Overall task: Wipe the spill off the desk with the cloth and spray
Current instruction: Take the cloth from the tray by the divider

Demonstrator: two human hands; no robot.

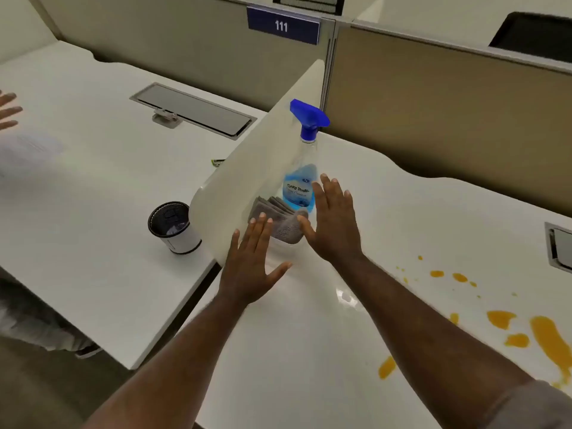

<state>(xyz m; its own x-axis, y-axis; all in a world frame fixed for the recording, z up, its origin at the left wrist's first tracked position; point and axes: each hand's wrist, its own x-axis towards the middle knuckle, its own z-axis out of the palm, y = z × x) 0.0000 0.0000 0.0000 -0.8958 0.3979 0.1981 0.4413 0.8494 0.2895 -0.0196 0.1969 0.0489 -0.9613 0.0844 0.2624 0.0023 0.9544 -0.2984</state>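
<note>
A clear spray bottle (301,178) with blue liquid and a blue trigger head stands upright on the white desk (387,212), against the low white divider. A folded grey cloth (280,219) lies at its foot. My left hand (252,263) hovers flat and open just in front of the cloth, its fingertips over the near edge. Beside the bottle, my right hand (332,226) is also open, thumb touching the cloth's right end. An orange spill (548,339) spreads in blotches and drops across the desk's right side.
A low white divider (253,168) separates this desk from the left one, which holds a black mesh cup (173,227) and a cable hatch (193,109). Another person's hand (7,109) shows at the far left. A second hatch (560,246) sits at the right edge.
</note>
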